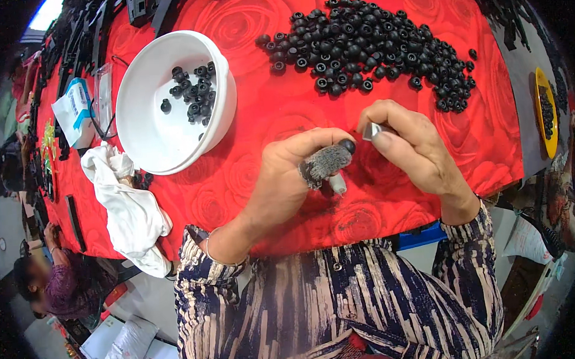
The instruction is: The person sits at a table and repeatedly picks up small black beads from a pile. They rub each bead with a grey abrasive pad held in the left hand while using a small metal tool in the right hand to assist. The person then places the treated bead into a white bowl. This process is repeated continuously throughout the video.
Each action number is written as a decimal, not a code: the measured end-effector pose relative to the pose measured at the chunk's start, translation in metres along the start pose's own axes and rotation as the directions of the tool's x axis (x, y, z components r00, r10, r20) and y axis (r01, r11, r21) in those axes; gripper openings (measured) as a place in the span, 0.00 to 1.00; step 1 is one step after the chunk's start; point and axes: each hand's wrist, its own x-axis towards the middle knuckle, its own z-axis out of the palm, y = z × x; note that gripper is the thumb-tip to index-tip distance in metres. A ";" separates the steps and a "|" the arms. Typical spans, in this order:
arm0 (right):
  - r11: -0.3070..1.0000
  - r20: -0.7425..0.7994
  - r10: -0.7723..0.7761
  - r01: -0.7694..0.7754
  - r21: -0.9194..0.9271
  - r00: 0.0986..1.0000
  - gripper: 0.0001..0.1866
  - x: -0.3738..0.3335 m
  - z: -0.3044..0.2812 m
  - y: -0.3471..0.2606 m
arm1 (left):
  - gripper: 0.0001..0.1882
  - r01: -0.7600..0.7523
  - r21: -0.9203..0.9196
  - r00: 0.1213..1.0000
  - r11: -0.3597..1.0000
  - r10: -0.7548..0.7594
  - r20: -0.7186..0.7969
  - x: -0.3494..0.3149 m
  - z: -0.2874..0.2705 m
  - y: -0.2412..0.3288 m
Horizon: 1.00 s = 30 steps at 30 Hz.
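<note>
Ball point(347, 145), small and black, sits mid-frame, pinched at the thumb tip of your left hand point(287, 163), just left of and apart from the shiny metal piece point(368, 132) gripped in your right hand point(417, 145).

The left hand point(286, 168) holds a knob point(347, 145), and the right hand point(416, 149) holds a metal piece point(369, 133) near it. Past both hands, a pile of knobs point(358, 45) lies on the tablecloth point(262, 107). To the left of the left hand sits a bowl point(145, 134) with loose knobs point(197, 93) in it. A rag point(132, 215) is on that side too, closer to the person. Far right of the right hand is a tray point(551, 150).
</note>
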 end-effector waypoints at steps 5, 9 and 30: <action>0.997 -0.001 0.026 -0.026 -0.068 1.000 0.06 0.001 0.001 -0.001 | 0.11 0.014 0.009 1.000 1.000 -0.014 0.002 0.000 0.001 0.001; 0.997 0.006 0.022 -0.022 -0.076 1.000 0.06 0.001 0.002 -0.001 | 0.12 0.004 -0.026 1.000 1.000 -0.004 0.024 0.001 0.000 -0.001; 0.987 0.060 -0.012 0.022 -0.159 0.998 0.07 0.002 0.002 0.001 | 0.13 0.042 -0.010 0.999 0.999 -0.042 0.009 0.003 -0.003 -0.002</action>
